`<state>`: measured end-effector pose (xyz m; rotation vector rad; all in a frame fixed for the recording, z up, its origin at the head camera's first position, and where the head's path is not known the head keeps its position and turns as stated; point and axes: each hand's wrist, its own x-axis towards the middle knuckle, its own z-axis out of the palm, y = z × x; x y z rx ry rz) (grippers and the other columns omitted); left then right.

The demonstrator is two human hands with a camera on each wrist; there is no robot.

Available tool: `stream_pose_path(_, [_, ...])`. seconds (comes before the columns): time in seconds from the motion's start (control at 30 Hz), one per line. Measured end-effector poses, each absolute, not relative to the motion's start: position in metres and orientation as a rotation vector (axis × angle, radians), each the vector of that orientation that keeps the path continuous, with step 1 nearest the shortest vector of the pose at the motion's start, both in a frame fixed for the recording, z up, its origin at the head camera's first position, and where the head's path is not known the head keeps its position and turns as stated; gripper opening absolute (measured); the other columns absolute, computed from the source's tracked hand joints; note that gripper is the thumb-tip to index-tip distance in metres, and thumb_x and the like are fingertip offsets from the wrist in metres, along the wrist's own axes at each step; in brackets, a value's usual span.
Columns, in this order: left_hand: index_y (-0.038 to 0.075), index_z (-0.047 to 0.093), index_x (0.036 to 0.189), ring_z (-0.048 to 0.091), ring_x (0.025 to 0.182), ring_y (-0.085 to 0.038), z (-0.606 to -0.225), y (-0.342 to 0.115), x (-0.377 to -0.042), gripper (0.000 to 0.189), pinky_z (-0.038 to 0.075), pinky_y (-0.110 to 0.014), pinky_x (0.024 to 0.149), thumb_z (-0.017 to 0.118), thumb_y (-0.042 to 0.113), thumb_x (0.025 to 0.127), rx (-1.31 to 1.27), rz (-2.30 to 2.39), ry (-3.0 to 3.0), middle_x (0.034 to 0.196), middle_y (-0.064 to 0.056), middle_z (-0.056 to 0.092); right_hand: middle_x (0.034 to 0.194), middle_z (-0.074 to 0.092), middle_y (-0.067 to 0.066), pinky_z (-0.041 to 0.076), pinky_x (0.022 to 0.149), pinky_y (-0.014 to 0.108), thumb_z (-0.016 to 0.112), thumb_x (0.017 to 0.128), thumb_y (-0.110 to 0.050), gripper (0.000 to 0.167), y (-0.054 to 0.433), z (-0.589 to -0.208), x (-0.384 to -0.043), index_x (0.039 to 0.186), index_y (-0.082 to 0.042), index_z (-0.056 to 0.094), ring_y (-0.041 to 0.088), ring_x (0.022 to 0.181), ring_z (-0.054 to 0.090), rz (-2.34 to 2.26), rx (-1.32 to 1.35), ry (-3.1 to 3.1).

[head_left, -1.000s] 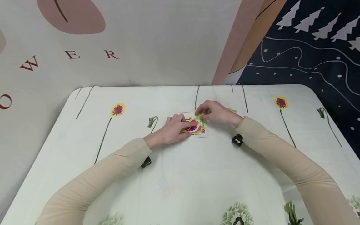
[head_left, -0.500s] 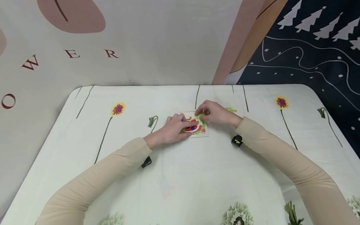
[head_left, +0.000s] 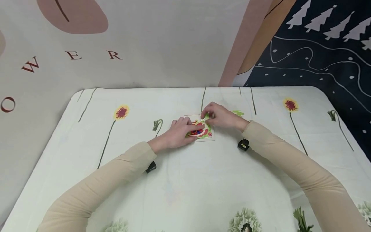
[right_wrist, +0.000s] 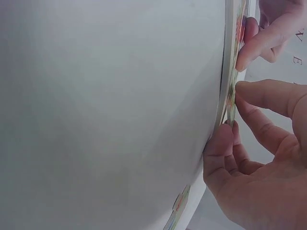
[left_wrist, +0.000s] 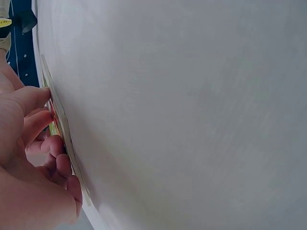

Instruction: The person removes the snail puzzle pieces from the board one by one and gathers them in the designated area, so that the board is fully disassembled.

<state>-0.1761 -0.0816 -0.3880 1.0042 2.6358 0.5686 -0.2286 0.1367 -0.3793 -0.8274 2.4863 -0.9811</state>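
Observation:
A small square jigsaw puzzle (head_left: 206, 132), brightly printed in red, green and yellow, lies in a thin pale board (head_left: 207, 140) on the table. My left hand (head_left: 178, 132) rests on its left part, fingers extended over the picture. At the upper right corner, my right hand (head_left: 221, 116) pinches a thin green puzzle piece (right_wrist: 231, 112). In the right wrist view that piece stands slightly tilted at the board's edge, between thumb and fingers. The left wrist view catches the board (left_wrist: 62, 120) edge-on, with left fingertips pressing on the printed surface.
Another green puzzle piece (head_left: 238, 113) lies on the cloth, just beyond the right wrist. A white cloth (head_left: 185, 180) with printed flowers covers the table. Behind the table hang a pale printed backdrop (head_left: 162, 42) and a dark one with trees (head_left: 316, 58).
Both hands stay nearly still. The right hand shifts very slightly at the puzzle's upper right corner; the left hand keeps its place.

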Motion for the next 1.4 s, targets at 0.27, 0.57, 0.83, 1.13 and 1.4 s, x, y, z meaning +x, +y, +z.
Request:
stream_pose_path(0.27, [0.020,0.053,0.141,0.038,0.091,-0.023,-0.387,-0.081,-0.176,0.049,0.026,-0.036,0.073,0.065,0.027,0.093,0.998,0.558,2.634,0.097,-0.004,0.045,0.106,0.054,0.014,0.042,0.081,0.038,0.060,0.087,0.005,0.017,0.139,-0.379,-0.228,0.101,-0.003,0.067,0.026,0.092,0.053,-1.039,-0.830,2.502])
stream_pose_path(0.57, [0.020,0.054,0.140,0.038,0.089,-0.022,-0.388,-0.082,-0.175,0.049,0.027,-0.036,0.074,0.065,0.026,0.093,1.005,0.564,2.648,0.096,-0.004,0.045,0.104,0.061,0.013,0.045,0.082,0.038,0.055,0.089,0.008,0.018,0.142,-0.379,-0.229,0.102,0.000,0.063,0.027,0.094,0.057,-1.162,-0.736,2.496])
stream_pose_path(0.83, [0.021,0.054,0.140,0.037,0.089,-0.021,-0.388,-0.081,-0.176,0.049,0.027,-0.037,0.074,0.065,0.025,0.093,1.006,0.576,2.642,0.097,-0.003,0.046,0.105,0.061,0.014,0.043,0.085,0.037,0.056,0.089,0.008,0.018,0.147,-0.378,-0.230,0.104,0.000,0.063,0.028,0.094,0.058,-1.247,-0.645,2.482])
stream_pose_path(1.13, [0.021,0.054,0.140,0.037,0.089,-0.022,-0.388,-0.081,-0.175,0.048,0.027,-0.037,0.074,0.065,0.025,0.093,1.009,0.587,2.643,0.097,-0.003,0.045,0.105,0.062,0.016,0.043,0.089,0.038,0.057,0.090,0.005,0.017,0.155,-0.374,-0.230,0.106,0.003,0.064,0.027,0.096,0.057,-1.292,-0.591,2.487])
stream_pose_path(1.4, [0.021,0.054,0.140,0.037,0.089,-0.022,-0.389,-0.081,-0.175,0.048,0.027,-0.038,0.075,0.064,0.025,0.093,1.012,0.585,2.639,0.097,-0.004,0.045,0.103,0.061,0.018,0.041,0.090,0.040,0.059,0.091,0.002,0.017,0.163,-0.374,-0.230,0.107,0.004,0.064,0.027,0.095,0.054,-1.302,-0.547,2.488])
